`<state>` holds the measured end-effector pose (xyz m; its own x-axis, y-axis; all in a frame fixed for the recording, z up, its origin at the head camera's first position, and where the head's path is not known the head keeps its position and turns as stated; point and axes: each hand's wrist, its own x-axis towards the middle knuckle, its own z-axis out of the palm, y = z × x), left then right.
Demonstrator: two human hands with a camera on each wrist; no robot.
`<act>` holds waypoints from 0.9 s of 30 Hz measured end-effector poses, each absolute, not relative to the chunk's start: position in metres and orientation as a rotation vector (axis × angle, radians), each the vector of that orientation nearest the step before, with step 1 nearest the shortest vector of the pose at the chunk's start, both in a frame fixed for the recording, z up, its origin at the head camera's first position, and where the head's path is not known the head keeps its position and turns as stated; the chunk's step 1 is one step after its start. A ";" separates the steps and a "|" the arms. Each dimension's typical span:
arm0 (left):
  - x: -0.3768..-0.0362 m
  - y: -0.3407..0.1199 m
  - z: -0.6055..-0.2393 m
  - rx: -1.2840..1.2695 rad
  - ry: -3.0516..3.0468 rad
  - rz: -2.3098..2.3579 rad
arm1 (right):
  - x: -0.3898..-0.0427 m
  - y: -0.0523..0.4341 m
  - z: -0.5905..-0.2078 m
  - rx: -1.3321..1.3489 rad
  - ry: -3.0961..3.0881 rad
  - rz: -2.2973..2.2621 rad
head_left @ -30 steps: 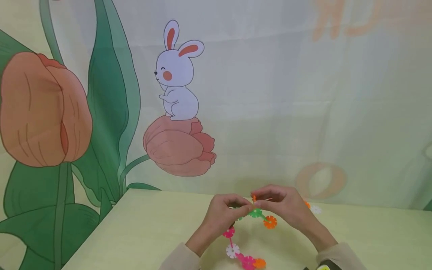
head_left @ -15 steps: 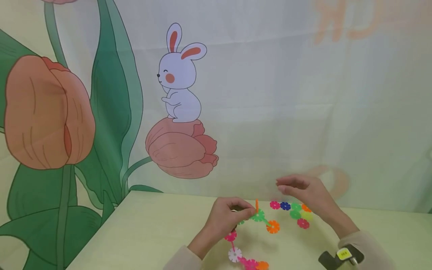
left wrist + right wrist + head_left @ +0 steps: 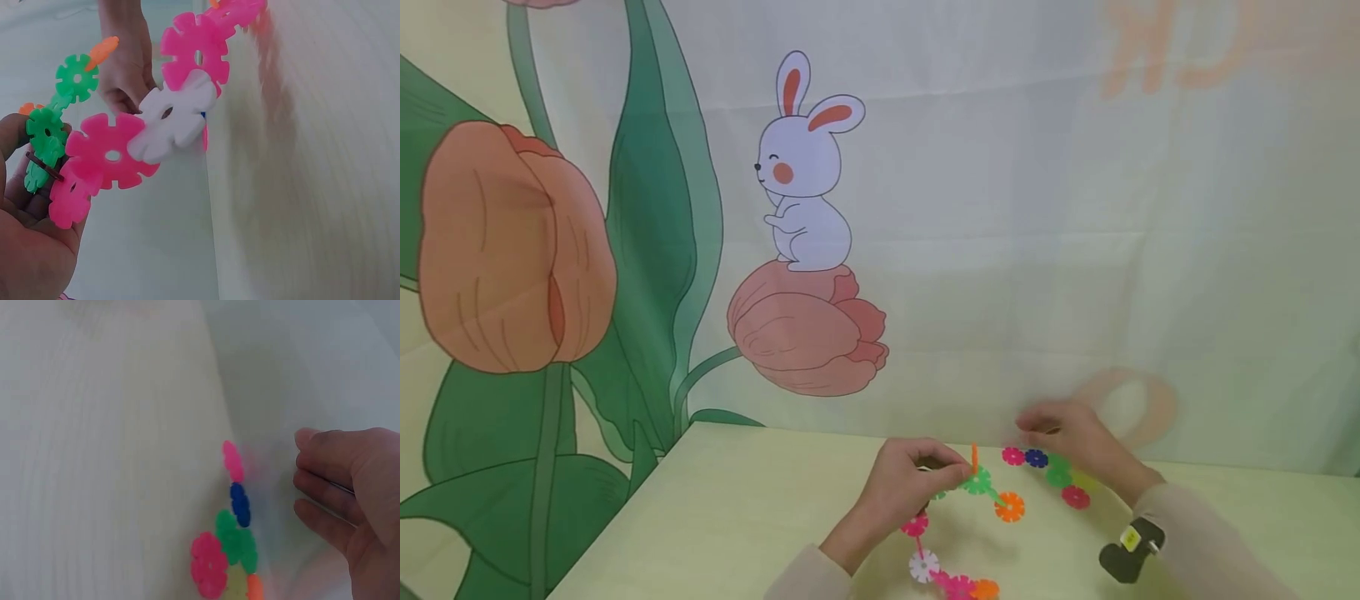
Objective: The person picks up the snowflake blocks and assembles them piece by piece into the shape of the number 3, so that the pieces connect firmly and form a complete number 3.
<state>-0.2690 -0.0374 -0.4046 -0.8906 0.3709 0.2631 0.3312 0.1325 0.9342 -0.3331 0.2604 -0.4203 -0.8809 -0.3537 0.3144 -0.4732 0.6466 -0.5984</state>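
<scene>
My left hand [image 3: 902,487] pinches the upper part of a chain of slotted, flower-shaped plastic discs. On that chain, a green disc [image 3: 978,481] shows beside the fingertips, with an upright orange disc [image 3: 975,458] above it. Another orange disc [image 3: 1010,507] ends that branch. Below the hand, the chain runs through pink discs and a white disc [image 3: 178,128]; a dark brown disc [image 3: 42,165] appears edge-on near the palm. Holding nothing visible, my right hand [image 3: 1067,429] hovers over the loose discs, its fingers loosely bent in the right wrist view.
Loose discs lie near the table's back edge: a pink disc [image 3: 232,461], a blue disc [image 3: 240,505], green ones, a deeper pink disc [image 3: 209,565] and a yellow disc [image 3: 236,584]. Behind the table [image 3: 760,500] hangs a printed cloth [image 3: 955,208] with a rabbit and tulips.
My right hand has left the chain and moved right, over the loose discs, dipping slightly lately. The left hand still holds the chain. The head view has shifted a little.
</scene>
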 end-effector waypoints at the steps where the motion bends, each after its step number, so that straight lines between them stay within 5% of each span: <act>1: -0.269 -0.037 -0.405 0.728 2.340 1.919 | -0.336 0.259 -0.423 0.705 -2.705 1.001; 27: -0.269 -0.037 -0.405 0.742 2.325 1.914 | -0.345 0.236 -0.442 0.706 -2.837 0.604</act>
<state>-0.2688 -0.0370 -0.4046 -0.8849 0.3829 0.2651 0.3337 0.1241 0.9345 -0.3446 0.2355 -0.4424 -0.8768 -0.4150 0.2430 -0.4780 0.8077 -0.3451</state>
